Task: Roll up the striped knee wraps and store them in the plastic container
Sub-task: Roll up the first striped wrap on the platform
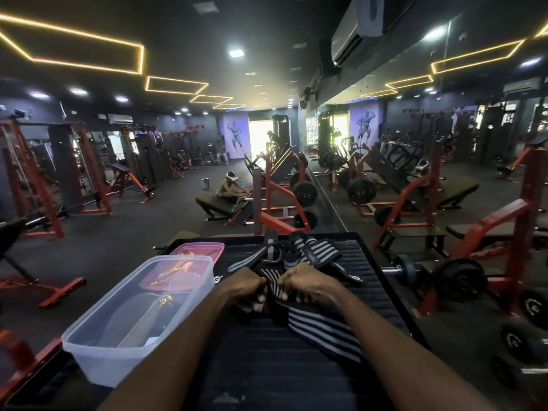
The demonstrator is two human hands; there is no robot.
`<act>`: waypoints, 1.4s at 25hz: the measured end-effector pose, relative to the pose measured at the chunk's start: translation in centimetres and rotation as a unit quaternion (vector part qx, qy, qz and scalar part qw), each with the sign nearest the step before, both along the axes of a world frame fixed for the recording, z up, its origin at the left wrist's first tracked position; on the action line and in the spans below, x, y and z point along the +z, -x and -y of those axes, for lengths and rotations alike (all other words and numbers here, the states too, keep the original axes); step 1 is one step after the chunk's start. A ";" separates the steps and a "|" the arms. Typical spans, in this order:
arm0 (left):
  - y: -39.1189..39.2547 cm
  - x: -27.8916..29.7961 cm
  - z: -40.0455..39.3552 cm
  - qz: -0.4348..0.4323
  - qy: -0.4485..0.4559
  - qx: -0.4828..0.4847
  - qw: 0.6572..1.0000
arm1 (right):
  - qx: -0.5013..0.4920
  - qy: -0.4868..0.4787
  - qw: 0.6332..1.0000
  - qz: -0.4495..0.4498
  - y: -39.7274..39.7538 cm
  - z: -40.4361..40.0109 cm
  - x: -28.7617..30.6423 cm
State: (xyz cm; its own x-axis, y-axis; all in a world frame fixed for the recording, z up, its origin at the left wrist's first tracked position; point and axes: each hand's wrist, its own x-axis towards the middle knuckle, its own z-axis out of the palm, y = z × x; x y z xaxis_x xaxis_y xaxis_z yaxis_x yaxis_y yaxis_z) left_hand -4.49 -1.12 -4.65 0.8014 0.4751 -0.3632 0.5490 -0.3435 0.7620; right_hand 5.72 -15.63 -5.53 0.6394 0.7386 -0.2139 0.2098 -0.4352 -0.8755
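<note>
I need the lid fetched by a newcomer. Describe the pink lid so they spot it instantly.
Find the black ribbed platform in front. At its left edge stands a clear plastic container; the pink lid lies flat just beyond it, the only pink thing there.

Black-and-grey striped knee wrap [321,326], pink lid [204,250].

A dim gym: dark floor [124,232], red machines [278,191], a mirror wall [415,137] on the right, yellow strip lights [89,48] on a black ceiling.
</note>
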 end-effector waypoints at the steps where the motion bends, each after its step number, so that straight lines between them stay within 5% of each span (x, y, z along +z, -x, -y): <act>1: -0.1 -0.3 0.0 0.007 0.032 0.023 0.999 | 0.000 -0.006 1.000 -0.003 0.0 -0.1 -0.2; 8: -1.1 -0.6 2.0 0.148 0.072 0.153 0.974 | -0.105 -0.073 0.992 -0.015 -0.1 -1.4 -0.6; 12: -0.5 1.2 1.9 0.222 0.170 0.168 0.945 | -0.174 -0.132 0.956 -0.194 -1.0 -2.5 -0.2; 16: -0.4 0.2 1.2 0.235 0.219 0.186 0.929 | -0.191 -0.161 0.935 -0.253 -1.4 -2.7 -0.2; 22: -1.7 -0.6 -0.2 0.132 0.003 0.196 0.972 | -0.119 -0.161 0.955 -0.218 -0.3 -2.0 -0.1; 28: -3.5 -0.9 0.8 0.145 -0.055 0.138 0.978 | -0.236 -0.240 0.909 -0.244 -0.7 -3.5 -0.9; 35: -4.6 0.1 -0.3 0.139 -0.017 0.121 0.983 | -0.115 -0.181 0.953 -0.214 -0.4 -2.1 -1.5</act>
State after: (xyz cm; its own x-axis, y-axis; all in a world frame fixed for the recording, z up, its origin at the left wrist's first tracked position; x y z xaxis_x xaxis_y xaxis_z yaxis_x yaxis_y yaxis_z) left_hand 0.15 -0.81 -4.58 0.7298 0.6717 -0.1271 0.3906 -0.2571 0.8840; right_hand 6.13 -13.57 -7.01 0.7041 0.6648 -0.2498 -0.2652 -0.0802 -0.9609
